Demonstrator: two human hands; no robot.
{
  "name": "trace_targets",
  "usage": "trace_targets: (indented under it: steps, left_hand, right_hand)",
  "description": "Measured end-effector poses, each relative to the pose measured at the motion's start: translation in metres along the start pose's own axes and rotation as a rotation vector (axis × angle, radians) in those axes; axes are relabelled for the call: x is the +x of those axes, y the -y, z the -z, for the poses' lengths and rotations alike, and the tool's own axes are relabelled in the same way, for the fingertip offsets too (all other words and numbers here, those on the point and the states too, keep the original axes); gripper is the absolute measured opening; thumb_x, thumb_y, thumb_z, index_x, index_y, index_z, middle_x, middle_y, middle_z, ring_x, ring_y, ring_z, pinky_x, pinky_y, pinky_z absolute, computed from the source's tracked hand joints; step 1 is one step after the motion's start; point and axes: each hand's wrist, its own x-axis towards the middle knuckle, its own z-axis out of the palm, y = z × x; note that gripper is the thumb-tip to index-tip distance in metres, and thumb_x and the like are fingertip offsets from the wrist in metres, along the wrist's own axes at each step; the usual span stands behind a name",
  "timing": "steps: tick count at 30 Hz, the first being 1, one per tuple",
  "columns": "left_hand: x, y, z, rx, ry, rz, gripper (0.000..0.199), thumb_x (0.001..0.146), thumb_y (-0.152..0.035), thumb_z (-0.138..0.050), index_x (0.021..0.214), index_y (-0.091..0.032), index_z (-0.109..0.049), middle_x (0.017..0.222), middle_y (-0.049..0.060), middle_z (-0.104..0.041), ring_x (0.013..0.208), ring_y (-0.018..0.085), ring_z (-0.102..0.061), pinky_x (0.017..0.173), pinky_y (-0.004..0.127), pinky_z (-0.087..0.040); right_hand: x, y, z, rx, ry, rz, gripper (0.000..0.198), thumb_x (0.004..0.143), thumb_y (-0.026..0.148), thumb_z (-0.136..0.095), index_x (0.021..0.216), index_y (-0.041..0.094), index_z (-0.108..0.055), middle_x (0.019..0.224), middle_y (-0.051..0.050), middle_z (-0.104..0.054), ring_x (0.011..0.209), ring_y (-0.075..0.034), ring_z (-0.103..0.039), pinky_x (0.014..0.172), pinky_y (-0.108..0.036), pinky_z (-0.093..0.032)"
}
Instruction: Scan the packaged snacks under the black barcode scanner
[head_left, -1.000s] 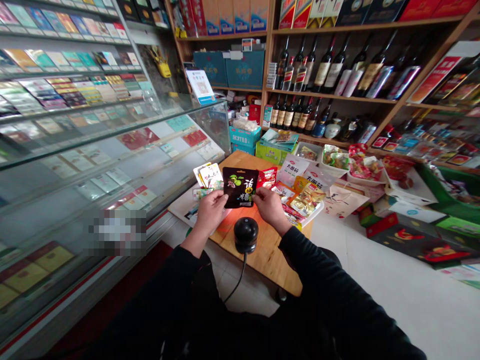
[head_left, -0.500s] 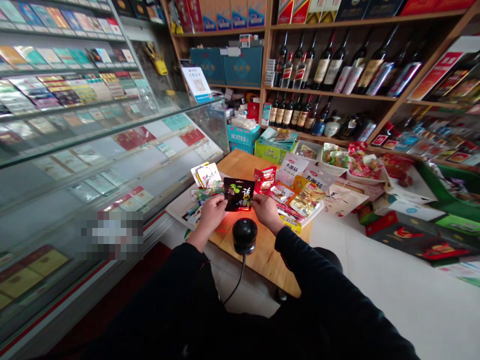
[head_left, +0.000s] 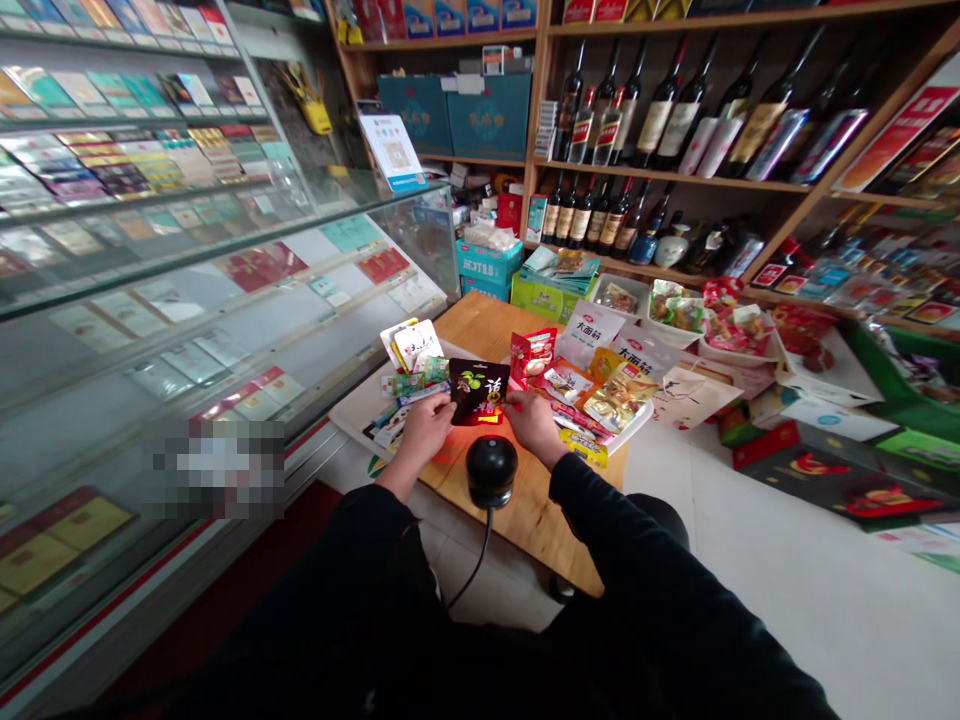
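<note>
A black snack pouch (head_left: 478,390) with a green fruit print is held upright between my two hands. My left hand (head_left: 429,425) pinches its left edge, and my right hand (head_left: 531,420) grips the right edge. Just in front of the pouch, nearer to me, stands a round black scanner (head_left: 491,468) with a cable; reddish light falls on the wood around it. Left of the pouch a white tray (head_left: 346,412) bears several small packets. On the right, another white tray (head_left: 637,420) carries a red packet (head_left: 533,355), a gold pouch (head_left: 621,397) and other snack bags.
The wooden table (head_left: 551,520) stands beside a glass display counter (head_left: 247,290) on my left. Behind it are stacked boxes (head_left: 555,295) and shelves of wine bottles (head_left: 660,115). Cartons (head_left: 810,470) and snack bins lie on the floor to the right.
The pouch stays between both hands, with reddish light now on its lower edge. The camera view has tilted slightly downward at the back; the hands have barely moved.
</note>
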Motion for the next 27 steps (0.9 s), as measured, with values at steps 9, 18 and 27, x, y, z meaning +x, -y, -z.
trace_targets:
  steps: [9,18,27]
  left_hand:
    - [0.006,0.005,-0.002,0.063,-0.002,-0.021,0.025,0.09,-0.038,-0.055,0.082,-0.019,-0.069,0.078,0.002,-0.069,0.075,0.02,-0.061,0.072,0.029,-0.042]
    - [0.026,-0.019,-0.012,0.01,0.024,-0.054,0.023,0.09,-0.036,-0.056,0.084,-0.019,-0.07,0.075,0.002,-0.069,0.069,0.018,-0.061,0.067,0.028,-0.044]
    - [0.053,-0.038,-0.055,-0.088,0.128,-0.001,0.025,0.085,-0.03,-0.063,0.105,-0.018,-0.073,0.093,0.007,-0.076,0.082,0.02,-0.069,0.078,0.031,-0.052]
  right_hand:
    - [0.002,-0.001,0.0,0.002,0.017,0.0,0.018,0.086,0.022,-0.059,0.076,0.02,-0.073,0.071,-0.002,-0.07,0.068,-0.017,-0.06,0.065,-0.025,-0.039]
    - [0.008,0.002,0.031,0.033,-0.071,0.018,0.015,0.085,0.021,-0.059,0.074,0.019,-0.069,0.069,0.0,-0.066,0.066,-0.015,-0.057,0.065,-0.025,-0.038]
    - [0.01,-0.032,0.057,0.13,-0.161,-0.132,0.016,0.079,0.022,-0.059,0.089,0.018,-0.071,0.074,0.0,-0.069,0.068,-0.016,-0.059,0.065,-0.026,-0.04]
